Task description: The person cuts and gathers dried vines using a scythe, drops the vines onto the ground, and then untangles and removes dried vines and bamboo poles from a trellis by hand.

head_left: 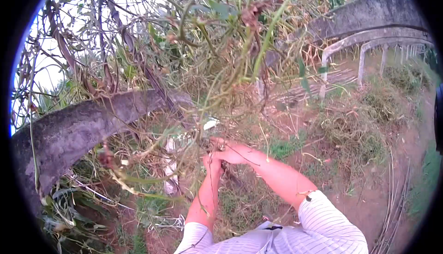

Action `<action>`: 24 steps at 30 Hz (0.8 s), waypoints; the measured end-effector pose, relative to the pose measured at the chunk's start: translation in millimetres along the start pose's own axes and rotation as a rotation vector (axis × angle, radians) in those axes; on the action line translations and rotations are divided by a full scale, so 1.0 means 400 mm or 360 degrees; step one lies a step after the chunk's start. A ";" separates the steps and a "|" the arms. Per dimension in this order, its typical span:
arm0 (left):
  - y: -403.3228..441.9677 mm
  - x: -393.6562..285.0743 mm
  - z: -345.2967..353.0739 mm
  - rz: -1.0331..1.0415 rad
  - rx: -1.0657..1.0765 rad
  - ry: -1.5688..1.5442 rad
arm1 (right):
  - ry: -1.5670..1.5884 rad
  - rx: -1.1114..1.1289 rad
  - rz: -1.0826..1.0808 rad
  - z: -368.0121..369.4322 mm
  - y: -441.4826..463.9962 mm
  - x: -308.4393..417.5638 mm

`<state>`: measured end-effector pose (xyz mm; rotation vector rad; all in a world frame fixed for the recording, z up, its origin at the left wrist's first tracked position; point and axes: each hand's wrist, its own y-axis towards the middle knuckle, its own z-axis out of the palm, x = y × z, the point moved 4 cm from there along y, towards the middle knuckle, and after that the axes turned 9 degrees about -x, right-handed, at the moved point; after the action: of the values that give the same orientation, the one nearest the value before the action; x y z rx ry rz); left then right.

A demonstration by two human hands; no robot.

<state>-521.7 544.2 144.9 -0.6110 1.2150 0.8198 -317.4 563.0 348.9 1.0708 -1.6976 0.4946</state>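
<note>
A tangle of dry and green vines (230,65) hangs in front of me. My left hand (212,159) is raised at the middle of the view, closed among the thin stems, with its fingers partly hidden. Right against it, my right hand (227,151) reaches across from the right and is closed on the stems too. The two hands meet or overlap at the lower edge of the tangle. Just above them shows a small white piece (211,124), too blurred to name.
A curved concrete beam (83,129) runs under the vines at left; another beam (369,14) crosses at upper right. Concrete posts (324,72) stand in a row behind. Cut vine heaps (355,125) lie on the soil, with long thin poles (392,203) at lower right.
</note>
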 end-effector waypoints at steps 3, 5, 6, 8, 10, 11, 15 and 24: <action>-0.171 -0.075 0.093 -0.0244 -0.0136 -0.0191 | 0.0640 0.0125 0.0110 -0.063 -0.213 -0.161; -0.246 -0.104 0.135 -0.0224 -0.0283 -0.0132 | 0.0831 0.0047 0.0191 -0.106 -0.361 -0.273; -0.295 -0.123 0.159 -0.0177 -0.0324 -0.0173 | 0.1070 0.0013 0.0288 -0.140 -0.458 -0.311; -0.351 -0.156 0.173 -0.0030 -0.0211 0.0019 | 0.1315 -0.0121 0.0557 -0.215 -0.662 -0.363; -0.384 -0.148 0.181 -0.0317 -0.0364 -0.0067 | 0.1423 -0.0494 0.0707 -0.261 -0.871 -0.494; -0.419 -0.171 0.183 -0.0290 -0.0278 0.0083 | 0.1393 -0.0641 0.0904 -0.264 -0.980 -0.565; -0.499 -0.220 0.216 -0.0162 -0.0130 0.0175 | 0.0849 -0.0906 0.1593 -0.138 -1.365 -0.835; -0.584 -0.362 0.179 -0.0366 0.0072 0.0001 | -0.0627 -0.0290 0.1634 0.306 -1.559 -0.998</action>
<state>-310.1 434.0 299.3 -0.6995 1.1365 0.5972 171.5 314.6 -163.5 0.0768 -2.5416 0.7648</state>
